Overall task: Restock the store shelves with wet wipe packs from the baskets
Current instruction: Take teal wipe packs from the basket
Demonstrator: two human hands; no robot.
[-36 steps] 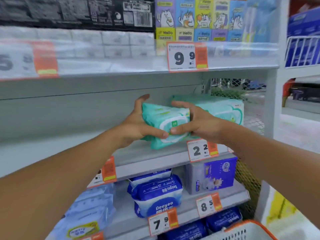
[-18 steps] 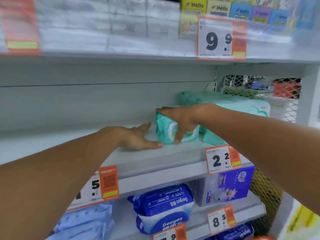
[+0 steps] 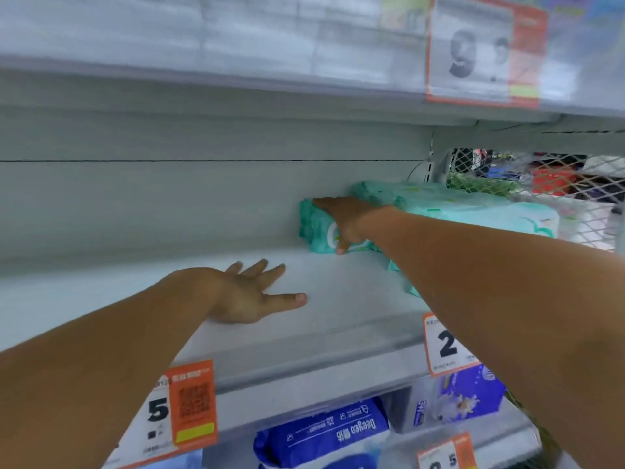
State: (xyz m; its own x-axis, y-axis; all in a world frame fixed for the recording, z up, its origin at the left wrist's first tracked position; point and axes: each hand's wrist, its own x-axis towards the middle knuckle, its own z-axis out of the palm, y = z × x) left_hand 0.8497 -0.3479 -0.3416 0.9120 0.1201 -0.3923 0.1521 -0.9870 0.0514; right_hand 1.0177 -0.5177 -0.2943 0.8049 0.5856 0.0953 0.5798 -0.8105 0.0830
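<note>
Your right hand [image 3: 345, 221] grips a green wet wipe pack [image 3: 316, 228] standing far back on the grey shelf [image 3: 338, 299], touching the green packs [image 3: 456, 211] to its right; half a second ago it sat nearer the edge. Your left hand [image 3: 250, 296] lies flat, fingers spread. Below, a blue pack [image 3: 324, 431] reads "Deeyeo"; price tags [image 3: 184, 411] show 5 and 2.

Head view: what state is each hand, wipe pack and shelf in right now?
Right hand: gripping the teal wipe pack.
Left hand: open, flat on the shelf.
Teal wipe pack: lying on the shelf, against the stocked packs.
Shelf: mostly bare at left.
</note>
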